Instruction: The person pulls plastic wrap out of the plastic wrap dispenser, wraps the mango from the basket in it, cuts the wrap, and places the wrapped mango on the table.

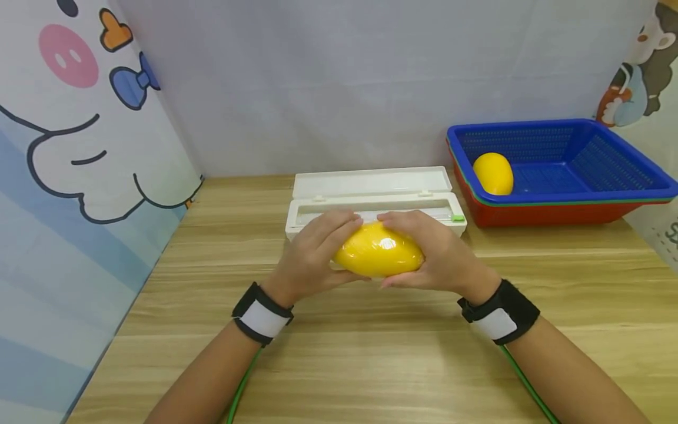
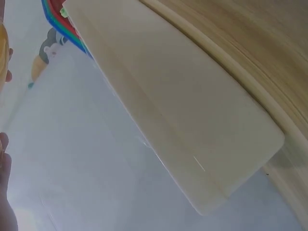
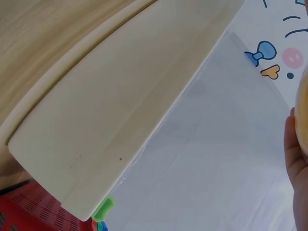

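Observation:
Both hands hold a yellow oval fruit point(image 1: 378, 253) with shiny clear film over its surface. My left hand point(image 1: 318, 253) grips its left end, fingers over the top and thumb below. At the other end, my right hand point(image 1: 442, 253) grips it the same way. The fruit is raised in front of a white cling film dispenser point(image 1: 371, 199), whose lid point(image 1: 371, 181) is tipped back. A green slider point(image 1: 458, 218) sits at the dispenser's right end. In the wrist views, only slivers of the fruit point(image 2: 2, 53) point(image 3: 303, 110) show at the edge.
Stacked baskets stand at the back right, a blue one point(image 1: 540, 198) on top, with green and red point(image 1: 535, 216) beneath. Inside the blue basket lies another yellow fruit point(image 1: 494, 174). A white cloth point(image 1: 318, 88) hangs behind the wooden table point(image 1: 371, 365). Green cables run from both wristbands.

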Action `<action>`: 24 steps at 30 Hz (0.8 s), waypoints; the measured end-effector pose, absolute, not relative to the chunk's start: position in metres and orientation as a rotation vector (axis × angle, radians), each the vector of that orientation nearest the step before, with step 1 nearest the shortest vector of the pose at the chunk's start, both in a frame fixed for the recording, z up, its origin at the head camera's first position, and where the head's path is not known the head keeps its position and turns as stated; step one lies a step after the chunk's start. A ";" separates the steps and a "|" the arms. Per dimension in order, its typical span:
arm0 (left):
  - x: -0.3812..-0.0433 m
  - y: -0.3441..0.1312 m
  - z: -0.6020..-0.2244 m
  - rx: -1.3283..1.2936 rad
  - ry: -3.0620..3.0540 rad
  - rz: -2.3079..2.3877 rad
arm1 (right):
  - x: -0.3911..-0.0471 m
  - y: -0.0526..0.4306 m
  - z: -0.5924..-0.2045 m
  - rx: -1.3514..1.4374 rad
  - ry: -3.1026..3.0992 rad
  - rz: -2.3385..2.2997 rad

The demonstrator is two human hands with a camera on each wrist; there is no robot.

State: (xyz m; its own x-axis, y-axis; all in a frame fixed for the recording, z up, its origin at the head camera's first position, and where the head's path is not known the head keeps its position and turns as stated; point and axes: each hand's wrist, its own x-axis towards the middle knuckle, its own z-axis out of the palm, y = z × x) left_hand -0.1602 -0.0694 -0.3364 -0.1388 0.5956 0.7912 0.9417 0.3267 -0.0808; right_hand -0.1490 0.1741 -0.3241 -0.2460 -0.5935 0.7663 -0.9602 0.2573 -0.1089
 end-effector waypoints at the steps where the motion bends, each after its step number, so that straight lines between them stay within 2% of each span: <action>1: -0.160 -0.070 -0.337 -1.364 -1.849 -0.575 | -0.148 0.174 -0.324 1.411 -1.933 0.779; 15: -0.164 -0.076 -0.348 -1.350 -2.153 -0.593 | -0.149 0.177 -0.319 1.392 -2.144 0.634; 24: -0.166 -0.079 -0.347 -1.376 -2.165 -0.767 | -0.143 0.166 -0.317 1.429 -1.983 0.474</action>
